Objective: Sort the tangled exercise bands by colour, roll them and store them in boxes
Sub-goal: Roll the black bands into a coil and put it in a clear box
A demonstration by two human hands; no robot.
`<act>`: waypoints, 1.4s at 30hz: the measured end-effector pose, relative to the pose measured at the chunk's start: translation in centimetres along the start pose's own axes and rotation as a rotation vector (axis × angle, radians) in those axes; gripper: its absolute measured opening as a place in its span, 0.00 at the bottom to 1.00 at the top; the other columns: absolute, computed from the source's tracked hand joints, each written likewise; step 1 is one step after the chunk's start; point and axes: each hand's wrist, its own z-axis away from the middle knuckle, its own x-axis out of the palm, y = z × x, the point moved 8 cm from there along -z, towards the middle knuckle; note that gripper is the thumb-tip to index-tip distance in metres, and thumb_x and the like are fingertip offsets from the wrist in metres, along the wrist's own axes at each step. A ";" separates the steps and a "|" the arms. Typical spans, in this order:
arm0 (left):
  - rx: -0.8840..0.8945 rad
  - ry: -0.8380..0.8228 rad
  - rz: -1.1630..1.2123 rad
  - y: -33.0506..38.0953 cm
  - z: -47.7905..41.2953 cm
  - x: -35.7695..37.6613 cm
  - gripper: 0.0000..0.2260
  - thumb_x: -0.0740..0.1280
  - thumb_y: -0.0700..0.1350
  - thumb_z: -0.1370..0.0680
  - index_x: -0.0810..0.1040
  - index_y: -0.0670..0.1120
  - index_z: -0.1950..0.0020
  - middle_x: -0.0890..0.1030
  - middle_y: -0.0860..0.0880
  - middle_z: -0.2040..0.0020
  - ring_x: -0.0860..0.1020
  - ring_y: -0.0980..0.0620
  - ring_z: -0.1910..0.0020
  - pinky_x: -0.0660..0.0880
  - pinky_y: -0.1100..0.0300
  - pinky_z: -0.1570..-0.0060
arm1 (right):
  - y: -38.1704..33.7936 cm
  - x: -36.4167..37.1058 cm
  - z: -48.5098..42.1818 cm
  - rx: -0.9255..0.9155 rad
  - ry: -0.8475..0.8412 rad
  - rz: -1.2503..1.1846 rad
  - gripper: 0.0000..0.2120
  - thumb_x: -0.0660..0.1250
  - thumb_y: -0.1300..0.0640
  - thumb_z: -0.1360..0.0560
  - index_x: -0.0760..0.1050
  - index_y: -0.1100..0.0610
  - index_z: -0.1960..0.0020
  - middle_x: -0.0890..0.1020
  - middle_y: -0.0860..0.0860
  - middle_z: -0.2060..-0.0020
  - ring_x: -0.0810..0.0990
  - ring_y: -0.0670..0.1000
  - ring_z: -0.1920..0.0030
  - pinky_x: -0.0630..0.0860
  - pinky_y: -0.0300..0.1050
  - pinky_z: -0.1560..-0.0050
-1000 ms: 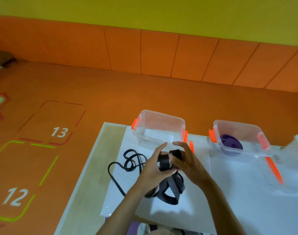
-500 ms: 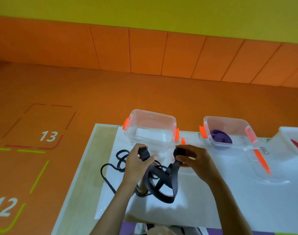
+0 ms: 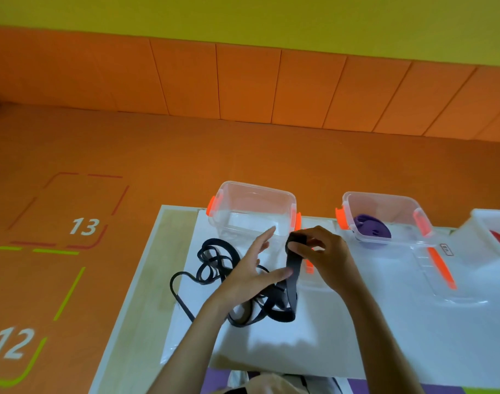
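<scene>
1. Wall (image 3: 243,15) up top is yellow-green, w/ a band of orange panels (image 3: 243,81) below it, split by thin seams.
2. Floor (image 3: 186,155) is orange too, matte.
3. Hopscotch-type squares painted on it: red dashed one w/ "13" (image 3: 83,226), green one w/ "12" (image 3: 11,343).
4. White table (image 3: 356,336), pale wood edge at left.
5. Light's soft, even.

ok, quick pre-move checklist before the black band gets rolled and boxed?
1. Band end pinched: right hand holds the top of the black band: ok.
2. Left hand gripping: fingers spread flat against it: not ok.
3. Band untangled: lower loops cross over: not ok.
4. Thin black band clear: cannot tell.
5. Empty box open: ok.
6. Purple band boxed separately: ok.
</scene>
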 end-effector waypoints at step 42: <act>0.425 0.566 0.097 5.3 3.3 -2.3 0.13 0.80 0.50 0.25 0.86 0.61 0.42 0.87 0.58 0.43 0.84 0.53 0.39 0.80 0.64 0.40 | 0.1 3.8 1.6 0.510 0.009 -0.835 0.20 0.76 0.49 0.26 0.78 0.61 0.43 0.87 0.59 0.51 0.87 0.53 0.54 0.81 0.47 0.50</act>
